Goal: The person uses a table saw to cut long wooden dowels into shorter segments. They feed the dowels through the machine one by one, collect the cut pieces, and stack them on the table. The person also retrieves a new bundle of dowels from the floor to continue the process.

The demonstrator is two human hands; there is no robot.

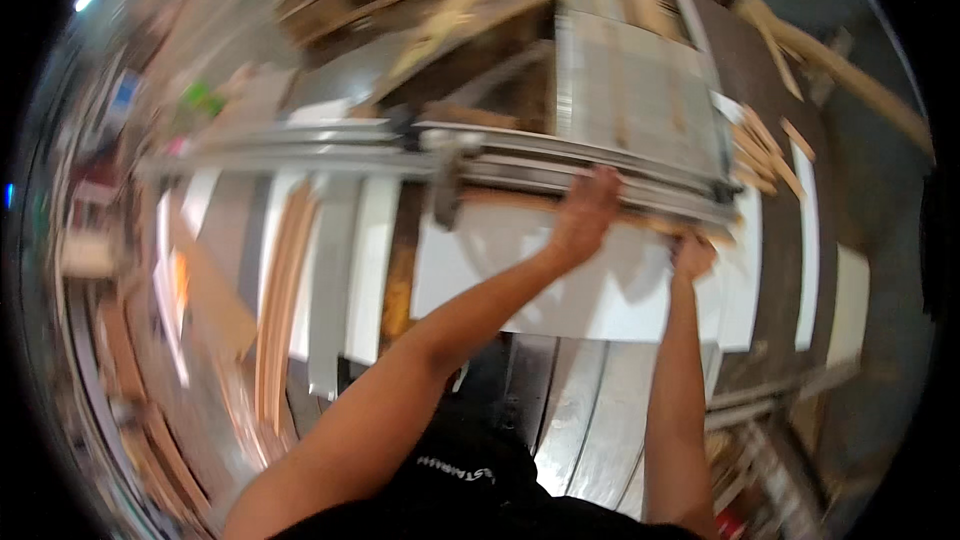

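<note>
1. Reaching fwd, your L hand [588, 212] lies on or just over the long silver metal rail [510, 174]; grip looks released, fingers extended, tho blurry.
2. Your R hand [692, 254] is curled nr the rail's R end, by the thin brown wood strip [515, 200]; can't tell if that grip is clenched or grasping the strip, too blurred.
3. Rail runs L to R, nr the far edge of the flat white rectangular panel [600, 305]; strip sits along the rail's near side.
4. Panel's in front of you, approx. centre, w/ both forearms over it; slatted grey metal surface [575, 410] shows btwn it & you.
5. To R: small pile of light-brown wood offcuts [765, 155], nr rail's end.
6. To L: long orange-brown wood strips [285, 310] beside a flat grey metal bar [333, 280], well apart from both hands.
</note>
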